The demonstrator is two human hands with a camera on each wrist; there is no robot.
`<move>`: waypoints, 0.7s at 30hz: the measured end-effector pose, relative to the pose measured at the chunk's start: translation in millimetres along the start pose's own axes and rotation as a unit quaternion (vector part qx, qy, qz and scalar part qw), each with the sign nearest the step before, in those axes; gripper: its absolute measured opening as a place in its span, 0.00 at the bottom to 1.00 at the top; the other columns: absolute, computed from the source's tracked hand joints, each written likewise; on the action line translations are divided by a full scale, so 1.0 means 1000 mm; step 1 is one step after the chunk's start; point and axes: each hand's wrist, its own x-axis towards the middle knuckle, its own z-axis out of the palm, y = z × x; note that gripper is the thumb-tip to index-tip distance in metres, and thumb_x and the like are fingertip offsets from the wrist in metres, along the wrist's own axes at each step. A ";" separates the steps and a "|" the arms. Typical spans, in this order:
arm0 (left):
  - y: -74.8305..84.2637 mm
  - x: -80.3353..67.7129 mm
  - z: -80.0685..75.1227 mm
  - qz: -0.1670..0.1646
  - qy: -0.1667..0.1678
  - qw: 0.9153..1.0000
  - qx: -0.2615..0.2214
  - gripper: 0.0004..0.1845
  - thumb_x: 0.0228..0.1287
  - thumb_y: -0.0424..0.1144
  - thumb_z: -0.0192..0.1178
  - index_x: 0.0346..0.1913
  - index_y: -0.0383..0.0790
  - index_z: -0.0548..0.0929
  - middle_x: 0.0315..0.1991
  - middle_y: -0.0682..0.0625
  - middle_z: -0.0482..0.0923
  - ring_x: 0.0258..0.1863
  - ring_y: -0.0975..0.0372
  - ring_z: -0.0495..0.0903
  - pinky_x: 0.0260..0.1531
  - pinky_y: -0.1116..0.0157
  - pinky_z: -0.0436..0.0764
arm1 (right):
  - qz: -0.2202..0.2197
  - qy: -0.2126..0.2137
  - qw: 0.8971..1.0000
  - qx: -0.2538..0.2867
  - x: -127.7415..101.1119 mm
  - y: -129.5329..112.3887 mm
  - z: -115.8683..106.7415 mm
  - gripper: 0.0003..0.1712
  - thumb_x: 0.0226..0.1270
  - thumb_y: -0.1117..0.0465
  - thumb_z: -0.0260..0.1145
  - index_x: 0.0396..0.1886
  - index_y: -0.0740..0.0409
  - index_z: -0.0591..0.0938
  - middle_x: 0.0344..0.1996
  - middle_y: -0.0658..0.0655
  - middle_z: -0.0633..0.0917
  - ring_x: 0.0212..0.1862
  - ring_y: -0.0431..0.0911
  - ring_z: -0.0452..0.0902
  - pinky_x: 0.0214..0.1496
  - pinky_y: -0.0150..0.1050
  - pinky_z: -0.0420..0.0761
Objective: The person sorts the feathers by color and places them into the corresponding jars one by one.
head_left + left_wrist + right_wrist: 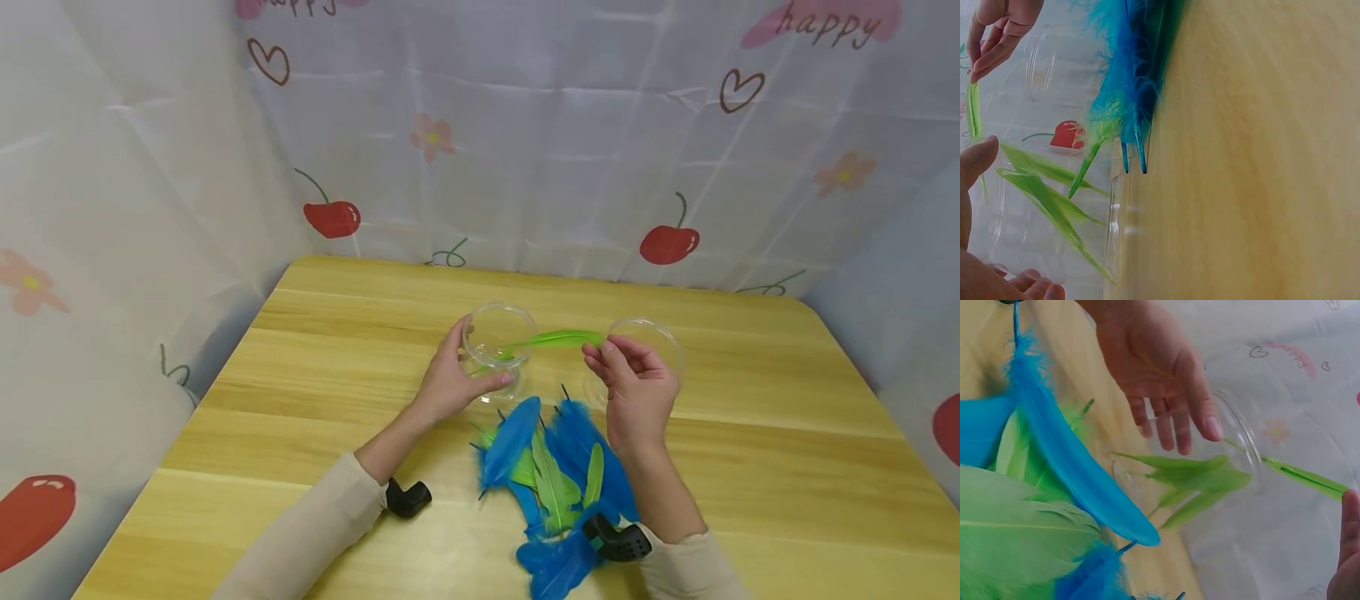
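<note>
My left hand (480, 358) grips a clear plastic cup (497, 337) on the wooden table (315, 375), thumb in front and fingers behind. Green feathers (1197, 478) lie inside the cup (1242, 440). My right hand (597, 350) pinches one end of a long green feather (558, 339); its other end reaches into the cup's mouth. The left wrist view shows the same feather (972, 109) hanging from the right fingers (988, 53). A pile of blue and green feathers (555, 479) lies between my forearms.
A second clear cup (648, 337) stands just behind my right hand. A patterned white sheet (570, 150) with cherries walls the table at the back and both sides. Bare tabletop stretches to the left and right of the hands.
</note>
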 end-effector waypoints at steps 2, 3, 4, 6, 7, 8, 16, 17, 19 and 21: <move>0.000 0.000 0.001 -0.002 -0.001 1.000 -0.002 0.58 0.50 0.51 0.76 0.79 0.45 0.51 0.73 0.41 0.59 0.64 0.43 0.66 0.59 0.45 0.72 | 0.005 -0.014 1.000 -0.005 -0.002 0.002 0.000 0.08 0.64 0.75 0.66 0.42 0.77 0.81 0.30 0.61 0.84 0.33 0.50 0.88 0.40 0.39 0.83; 0.000 0.000 0.001 -0.003 -0.002 1.000 -0.002 0.58 0.50 0.51 0.76 0.79 0.45 0.51 0.73 0.41 0.58 0.65 0.43 0.66 0.59 0.45 0.72 | 0.008 -0.022 1.000 -0.010 -0.004 0.003 0.000 0.10 0.64 0.76 0.66 0.43 0.80 0.80 0.31 0.61 0.84 0.34 0.50 0.88 0.40 0.39 0.83; 0.001 0.000 0.002 -0.003 -0.002 1.000 -0.001 0.58 0.51 0.51 0.76 0.79 0.45 0.51 0.73 0.41 0.59 0.64 0.43 0.66 0.58 0.45 0.72 | 0.011 -0.033 0.999 -0.018 -0.005 0.003 0.000 0.11 0.64 0.77 0.65 0.44 0.82 0.78 0.31 0.61 0.85 0.34 0.49 0.88 0.41 0.39 0.83; 0.001 0.000 0.003 -0.004 -0.002 1.000 0.000 0.58 0.51 0.51 0.77 0.79 0.46 0.51 0.73 0.41 0.59 0.65 0.44 0.66 0.59 0.46 0.72 | 0.021 -0.061 0.997 -0.036 -0.006 0.004 0.000 0.14 0.65 0.78 0.64 0.47 0.86 0.75 0.33 0.60 0.86 0.36 0.49 0.88 0.42 0.40 0.83; 0.001 0.000 0.003 -0.004 0.000 1.000 0.001 0.58 0.50 0.51 0.77 0.79 0.46 0.51 0.73 0.41 0.59 0.65 0.44 0.66 0.59 0.46 0.72 | 0.028 -0.078 0.995 -0.052 -0.007 0.004 -0.001 0.14 0.65 0.77 0.63 0.48 0.85 0.75 0.34 0.60 0.87 0.37 0.49 0.88 0.43 0.40 0.83; 0.001 0.000 0.003 -0.004 0.001 1.000 0.000 0.58 0.50 0.51 0.77 0.79 0.46 0.51 0.73 0.41 0.59 0.65 0.45 0.66 0.59 0.46 0.72 | 0.036 -0.097 0.992 -0.067 -0.008 0.005 -0.002 0.14 0.65 0.77 0.63 0.48 0.85 0.76 0.35 0.59 0.87 0.38 0.49 0.88 0.43 0.41 0.83; 0.000 0.001 0.003 -0.003 0.004 1.000 -0.004 0.57 0.51 0.50 0.77 0.78 0.46 0.53 0.73 0.41 0.59 0.66 0.46 0.65 0.60 0.46 0.71 | 0.084 -0.214 0.958 -0.170 -0.008 0.006 -0.007 0.20 0.69 0.69 0.64 0.56 0.79 0.77 0.45 0.54 0.88 0.44 0.46 0.87 0.47 0.42 0.82; 0.000 0.002 0.003 -0.001 0.005 1.000 -0.004 0.57 0.51 0.50 0.77 0.78 0.45 0.53 0.73 0.41 0.59 0.66 0.46 0.65 0.60 0.46 0.70 | 0.088 -0.217 0.957 -0.172 -0.008 0.006 -0.007 0.20 0.70 0.69 0.64 0.56 0.79 0.76 0.45 0.54 0.88 0.44 0.46 0.87 0.47 0.42 0.82; -0.001 0.002 0.002 0.001 0.007 1.000 -0.004 0.56 0.51 0.50 0.77 0.78 0.45 0.53 0.73 0.41 0.59 0.67 0.46 0.64 0.61 0.46 0.70 | 0.094 -0.217 0.955 -0.177 -0.008 0.006 -0.008 0.21 0.70 0.68 0.64 0.57 0.78 0.76 0.46 0.54 0.88 0.44 0.46 0.87 0.47 0.42 0.82; -0.002 0.002 0.002 0.003 0.008 1.000 -0.003 0.56 0.51 0.50 0.77 0.78 0.45 0.53 0.73 0.40 0.59 0.67 0.47 0.64 0.61 0.46 0.70 | 0.099 -0.213 0.956 -0.178 -0.008 0.006 -0.008 0.21 0.70 0.68 0.65 0.57 0.78 0.76 0.46 0.55 0.88 0.44 0.46 0.87 0.47 0.41 0.82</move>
